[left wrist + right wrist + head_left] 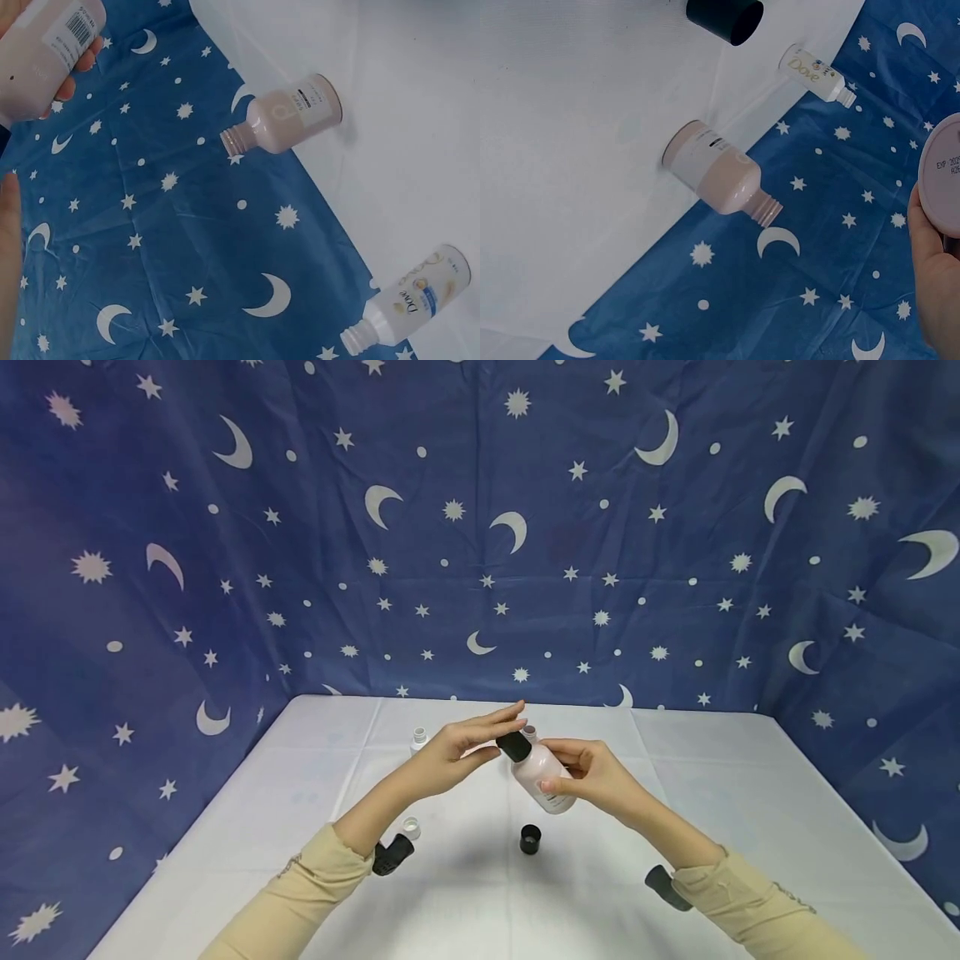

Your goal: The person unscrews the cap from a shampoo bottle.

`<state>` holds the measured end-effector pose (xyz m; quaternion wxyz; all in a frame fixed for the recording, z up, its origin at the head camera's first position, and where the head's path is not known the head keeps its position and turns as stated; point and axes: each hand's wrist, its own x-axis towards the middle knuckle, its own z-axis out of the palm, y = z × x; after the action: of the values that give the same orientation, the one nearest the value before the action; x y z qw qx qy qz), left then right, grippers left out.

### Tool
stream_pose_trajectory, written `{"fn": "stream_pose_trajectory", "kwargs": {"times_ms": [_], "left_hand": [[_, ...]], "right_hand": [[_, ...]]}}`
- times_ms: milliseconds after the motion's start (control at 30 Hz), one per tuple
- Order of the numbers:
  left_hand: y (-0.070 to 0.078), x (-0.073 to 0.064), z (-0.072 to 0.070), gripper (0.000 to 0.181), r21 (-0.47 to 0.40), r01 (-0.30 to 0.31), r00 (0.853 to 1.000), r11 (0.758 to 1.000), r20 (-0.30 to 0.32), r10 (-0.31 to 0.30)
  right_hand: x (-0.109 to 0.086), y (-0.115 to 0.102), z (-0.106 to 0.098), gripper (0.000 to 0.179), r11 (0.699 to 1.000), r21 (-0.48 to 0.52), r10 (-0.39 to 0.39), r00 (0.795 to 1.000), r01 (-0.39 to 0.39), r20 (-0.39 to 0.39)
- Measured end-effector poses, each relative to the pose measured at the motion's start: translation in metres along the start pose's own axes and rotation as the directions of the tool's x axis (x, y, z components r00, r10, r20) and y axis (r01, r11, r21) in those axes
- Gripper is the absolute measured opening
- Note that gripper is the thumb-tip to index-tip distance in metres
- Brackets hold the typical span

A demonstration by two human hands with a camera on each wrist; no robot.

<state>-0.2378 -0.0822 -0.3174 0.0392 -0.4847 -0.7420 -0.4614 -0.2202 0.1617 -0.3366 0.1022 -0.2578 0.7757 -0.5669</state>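
My right hand [600, 777] grips a pale pink bottle [542, 781], tilted with its black cap [513, 746] up and to the left. Its round base [946, 176], with printed date text, shows at the edge of the right wrist view. The left hand [457, 756] is at the cap, its fingers fairly straight over the top and the thumb just below. A second pink bottle [296, 120] stands uncapped behind the held one, mostly hidden in the head view. To its left stands a smaller white Dove bottle [419, 742], also without a cap.
On the white-covered table [720, 793] lie a loose black cap [530, 839], near the middle, and a small white cap [411, 827] by the left forearm. Black devices [667, 887] sit at both wrists. A blue moon-and-star cloth [480, 568] hangs around the table.
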Motion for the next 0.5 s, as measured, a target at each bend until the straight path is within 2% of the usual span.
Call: {"fn": "stream_pose_trajectory", "kwargs": {"times_ms": [100, 233, 367, 500], "left_hand": [[0.0004, 0.0018, -0.0003, 0.04, 0.007, -0.033, 0.999, 0.999, -0.02, 0.033], [0.0012, 0.0019, 0.0017, 0.038, -0.024, -0.013, 0.996, 1.0, -0.091, 0.011], [0.0035, 0.0014, 0.0055, 0.035, -0.037, 0.061, 0.985, 0.997, -0.16, -0.066], [0.0055, 0.0026, 0.0091, 0.034, -0.047, 0.168, 0.958, 0.985, -0.227, -0.175]], "right_hand": [[0.0, 0.0001, -0.0007, 0.062, 1.0, -0.016, 0.0, 1.0, 0.0, -0.002], [-0.0008, 0.0009, -0.0017, 0.061, 1.0, -0.021, 0.001, 1.0, -0.001, 0.004], [-0.0025, 0.0009, -0.0035, 0.059, 1.0, -0.031, 0.002, 1.0, -0.001, 0.01], [-0.0046, 0.0002, -0.0056, 0.06, 0.999, -0.041, 0.002, 1.0, -0.001, 0.014]]}}
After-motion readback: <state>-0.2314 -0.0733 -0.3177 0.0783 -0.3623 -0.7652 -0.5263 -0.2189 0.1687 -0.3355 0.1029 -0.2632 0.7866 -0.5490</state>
